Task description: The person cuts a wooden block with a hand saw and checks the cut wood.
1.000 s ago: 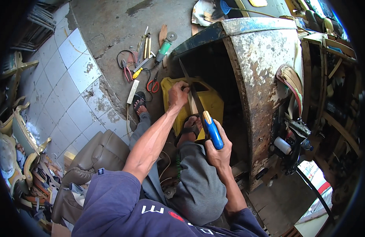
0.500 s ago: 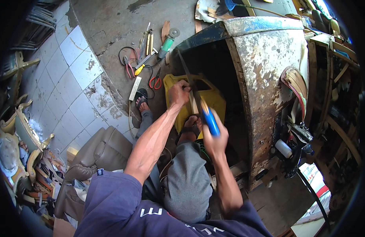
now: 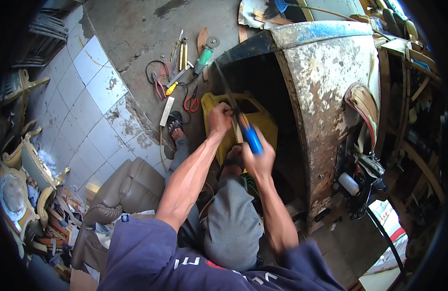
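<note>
My right hand [image 3: 261, 157] is closed round the blue handle of a handsaw [image 3: 253, 140], blurred by motion. Its long dark blade points away from me, up toward the edge of a worn cabinet-like body. Just left of the blade, my left hand [image 3: 219, 119] has its fingers closed on a narrow wooden strip [image 3: 238, 134], which the blade appears to cross; the exact contact is hidden. Beneath both hands lies a yellow plastic container [image 3: 265, 125] with an opening in it. One of my feet [image 3: 233, 154] is up against the container near the strip's end.
A green angle grinder [image 3: 204, 56], pliers [image 3: 158, 89], orange-handled scissors [image 3: 191, 102], a yellow screwdriver [image 3: 171, 88] and a white power strip [image 3: 167, 111] lie ahead left. The peeling cabinet-like body [image 3: 326, 97] stands close on the right. A brown leather seat [image 3: 132, 186] is at my left.
My right hand and the saw have moved a little forward and left. My left hand stays on the strip, and the view has shifted slightly.
</note>
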The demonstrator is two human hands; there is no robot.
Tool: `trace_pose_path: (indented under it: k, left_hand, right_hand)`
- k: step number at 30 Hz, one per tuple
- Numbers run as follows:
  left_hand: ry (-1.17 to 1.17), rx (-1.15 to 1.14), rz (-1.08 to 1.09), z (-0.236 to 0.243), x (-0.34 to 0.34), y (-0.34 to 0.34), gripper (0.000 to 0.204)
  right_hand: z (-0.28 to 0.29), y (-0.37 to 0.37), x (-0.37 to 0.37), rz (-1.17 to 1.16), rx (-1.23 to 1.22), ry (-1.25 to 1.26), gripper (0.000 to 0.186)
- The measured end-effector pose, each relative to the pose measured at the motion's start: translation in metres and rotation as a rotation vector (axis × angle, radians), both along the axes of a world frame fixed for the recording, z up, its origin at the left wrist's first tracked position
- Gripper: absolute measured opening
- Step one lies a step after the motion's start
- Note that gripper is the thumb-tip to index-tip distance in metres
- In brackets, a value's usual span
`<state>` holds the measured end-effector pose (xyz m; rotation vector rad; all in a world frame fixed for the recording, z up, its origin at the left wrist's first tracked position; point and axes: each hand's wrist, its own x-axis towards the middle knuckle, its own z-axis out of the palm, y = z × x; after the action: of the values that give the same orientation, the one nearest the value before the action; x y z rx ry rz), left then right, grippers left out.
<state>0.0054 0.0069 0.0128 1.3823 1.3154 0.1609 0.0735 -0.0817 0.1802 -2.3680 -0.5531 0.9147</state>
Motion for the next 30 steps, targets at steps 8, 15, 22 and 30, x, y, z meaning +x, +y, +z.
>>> trace_pose_path:
  k: [8,15,22,30]
  left_hand:
    - [-0.044,0.092,0.084,-0.007,-0.006,0.013,0.006]
    - [0.071,0.042,-0.017,-0.016,0.014,0.006,0.011]
    - [0.079,-0.063,-0.002,-0.004,-0.009,0.01,0.009]
    - [0.055,-0.09,-0.015,0.006,0.01,0.014,0.008]
  right_hand:
    - [0.189,-0.109,-0.049,0.076,-0.124,0.073,0.062]
    - [-0.012,0.004,-0.001,-0.036,0.075,-0.08,0.051]
    - [0.187,-0.12,-0.059,0.081,-0.153,0.037,0.066]
    - [0.006,-0.023,-0.02,-0.06,0.088,-0.072,0.056]
